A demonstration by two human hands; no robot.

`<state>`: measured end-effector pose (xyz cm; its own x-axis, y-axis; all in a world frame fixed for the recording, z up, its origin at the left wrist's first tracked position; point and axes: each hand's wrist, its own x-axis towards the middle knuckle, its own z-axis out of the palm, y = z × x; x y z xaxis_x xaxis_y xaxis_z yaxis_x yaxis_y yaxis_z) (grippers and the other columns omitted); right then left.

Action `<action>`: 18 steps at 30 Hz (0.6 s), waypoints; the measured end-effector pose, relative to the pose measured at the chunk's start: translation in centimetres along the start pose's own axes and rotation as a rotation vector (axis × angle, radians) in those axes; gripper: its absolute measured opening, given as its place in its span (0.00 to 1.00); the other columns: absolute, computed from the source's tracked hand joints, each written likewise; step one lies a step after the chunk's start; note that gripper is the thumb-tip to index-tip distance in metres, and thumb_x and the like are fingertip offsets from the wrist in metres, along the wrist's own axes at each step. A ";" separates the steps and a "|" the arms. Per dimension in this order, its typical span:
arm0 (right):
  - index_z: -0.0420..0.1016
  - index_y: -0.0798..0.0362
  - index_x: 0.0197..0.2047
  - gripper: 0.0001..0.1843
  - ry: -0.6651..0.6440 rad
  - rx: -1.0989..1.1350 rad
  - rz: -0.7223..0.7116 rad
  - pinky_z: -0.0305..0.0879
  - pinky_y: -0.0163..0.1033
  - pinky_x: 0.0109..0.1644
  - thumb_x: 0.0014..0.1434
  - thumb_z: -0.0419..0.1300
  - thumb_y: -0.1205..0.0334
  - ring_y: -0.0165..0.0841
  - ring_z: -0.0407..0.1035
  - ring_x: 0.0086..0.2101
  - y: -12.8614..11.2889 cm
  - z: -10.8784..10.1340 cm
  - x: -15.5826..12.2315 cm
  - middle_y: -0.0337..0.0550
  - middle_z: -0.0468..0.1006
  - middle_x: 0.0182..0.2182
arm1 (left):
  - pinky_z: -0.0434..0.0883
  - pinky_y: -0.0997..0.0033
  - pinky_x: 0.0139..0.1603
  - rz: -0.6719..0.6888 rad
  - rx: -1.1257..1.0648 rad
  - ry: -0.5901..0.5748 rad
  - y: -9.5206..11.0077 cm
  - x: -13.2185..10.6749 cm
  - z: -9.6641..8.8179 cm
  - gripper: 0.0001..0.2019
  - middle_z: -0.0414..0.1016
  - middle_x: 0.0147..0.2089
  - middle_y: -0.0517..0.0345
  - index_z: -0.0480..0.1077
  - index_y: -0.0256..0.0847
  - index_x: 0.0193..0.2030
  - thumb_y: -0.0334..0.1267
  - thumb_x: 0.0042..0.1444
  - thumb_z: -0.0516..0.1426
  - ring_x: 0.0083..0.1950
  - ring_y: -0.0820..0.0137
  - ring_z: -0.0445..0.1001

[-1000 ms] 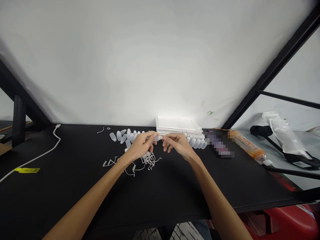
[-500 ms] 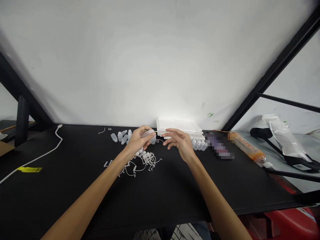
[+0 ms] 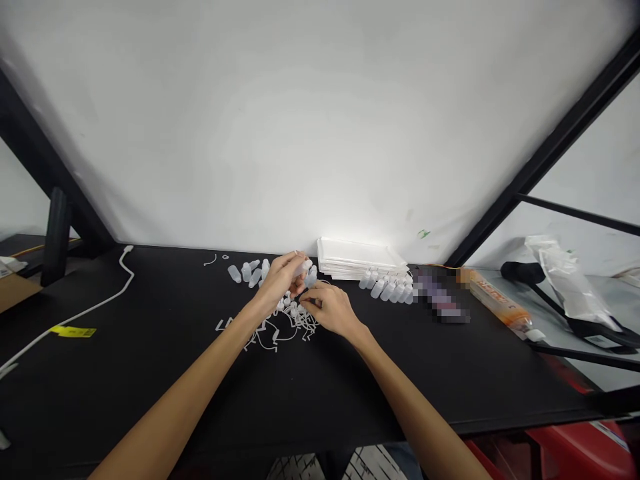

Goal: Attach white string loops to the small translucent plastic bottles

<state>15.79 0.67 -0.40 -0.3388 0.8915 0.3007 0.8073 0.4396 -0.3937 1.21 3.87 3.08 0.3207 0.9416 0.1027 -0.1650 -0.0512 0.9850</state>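
Observation:
My left hand (image 3: 281, 279) is closed around a small translucent plastic bottle (image 3: 302, 268), held above the table with its neck toward the right. Below it lies a tangled pile of white caps with thin bent tubes (image 3: 299, 317). My right hand (image 3: 329, 307) reaches the right edge of this pile, thumb and fingertips drawn together among the caps; what they pinch is too small to make out. Loose translucent bottles (image 3: 247, 272) lie behind and left of my left hand, partly covered by it. Another bottle (image 3: 311, 277) shows just right of the held one.
A stack of white flat packs (image 3: 361, 257) lies against the wall, with a row of capped bottles (image 3: 390, 288) before it. A blurred package (image 3: 440, 293) and an orange tube (image 3: 500, 300) lie at right. A white cable (image 3: 95, 307) with a yellow tag runs along the left.
My right hand has moved down and left from beside the white stack to the cap pile, its fingers drawing together. My left hand still holds the bottle. The view has shifted slightly.

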 end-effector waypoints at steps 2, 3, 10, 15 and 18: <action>0.80 0.49 0.33 0.10 0.008 -0.011 0.004 0.50 0.34 0.29 0.59 0.57 0.65 0.30 0.67 0.30 0.1 0.3 0.1 0.40 0.76 0.32 | 0.55 0.80 0.13 -0.009 0.017 -0.039 -0.2 0.1 0.0 0.14 0.63 0.23 0.64 0.64 0.39 0.35 0.49 0.60 0.53 0.16 0.78 0.63; 0.80 0.49 0.33 0.10 0.029 0.006 0.012 0.51 0.34 0.30 0.59 0.56 0.65 0.30 0.67 0.30 0.3 0.3 0.1 0.39 0.76 0.31 | 0.54 0.80 0.13 -0.010 0.030 -0.062 -0.3 0.1 0.1 0.15 0.63 0.23 0.64 0.64 0.39 0.34 0.50 0.60 0.52 0.16 0.77 0.63; 0.74 0.53 0.33 0.10 0.354 0.646 0.215 0.59 0.35 0.27 0.57 0.58 0.56 0.29 0.66 0.22 2.1 -1.1 0.3 0.40 0.76 0.28 | 0.46 0.81 0.13 -0.069 0.095 -0.078 -0.6 0.0 0.6 0.15 0.55 0.17 0.67 0.61 0.39 0.29 0.48 0.61 0.51 0.13 0.82 0.51; 0.74 0.54 0.32 0.12 0.464 0.915 0.222 0.52 0.33 0.20 0.54 0.62 0.52 0.28 0.65 0.22 2.3 -2.3 0.1 0.41 0.75 0.27 | 0.46 0.80 0.15 -0.097 0.113 -0.102 -0.7 -0.3 1.1 0.15 0.52 0.17 0.67 0.61 0.39 0.27 0.45 0.62 0.51 0.15 0.82 0.48; 0.74 0.54 0.32 0.12 0.405 0.919 0.185 0.53 0.32 0.19 0.55 0.62 0.53 0.28 0.66 0.22 2.1 -2.1 0.0 0.40 0.73 0.24 | 0.46 0.80 0.15 -0.095 0.133 -0.101 -1.1 -0.1 1.1 0.15 0.51 0.18 0.68 0.60 0.39 0.27 0.45 0.62 0.50 0.16 0.81 0.48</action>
<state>18.49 1.33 0.58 0.0798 0.9249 0.3718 0.0896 0.3648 -0.9268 2.41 3.41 2.12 0.4224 0.9063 0.0150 -0.0065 -0.0135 0.9999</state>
